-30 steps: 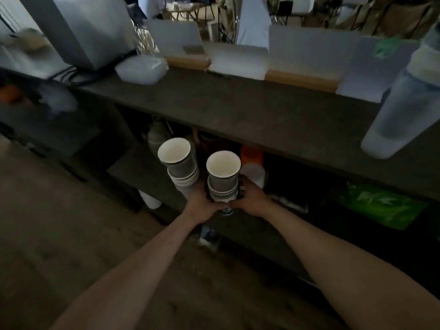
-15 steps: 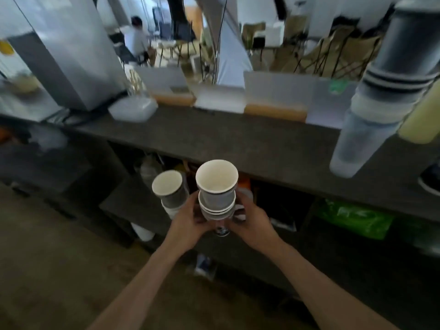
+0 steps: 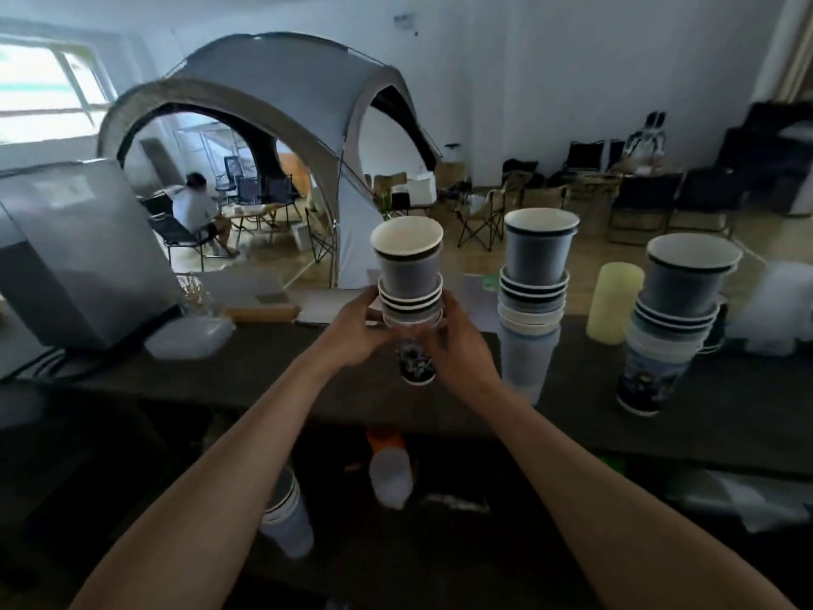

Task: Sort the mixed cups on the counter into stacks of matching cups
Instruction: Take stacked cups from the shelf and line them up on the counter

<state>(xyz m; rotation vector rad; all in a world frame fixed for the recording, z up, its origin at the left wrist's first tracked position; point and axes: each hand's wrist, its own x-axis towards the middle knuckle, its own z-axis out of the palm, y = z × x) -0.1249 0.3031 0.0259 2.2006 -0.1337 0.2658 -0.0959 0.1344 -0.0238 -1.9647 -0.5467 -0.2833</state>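
A mixed stack of cups is held upright over the dark counter: grey paper cups with dark rims on top, a patterned cup at the bottom. My left hand grips its left side and my right hand its right side. A second mixed stack stands on the counter just right of my hands, clear plastic cups under grey ones. A third mixed stack stands further right, on a patterned cup. More cups sit on the shelf below the counter.
A pale yellow cylinder stands between the two right stacks. A clear plastic box and a grey machine occupy the counter's left. A white bottle lies on the lower shelf. Beyond the counter are a tent and a seated person.
Both hands lifted one cup stack from the lower shelf up above the counter. The other stack stayed on the shelf. My view rose, showing the counter's stacks and the room.
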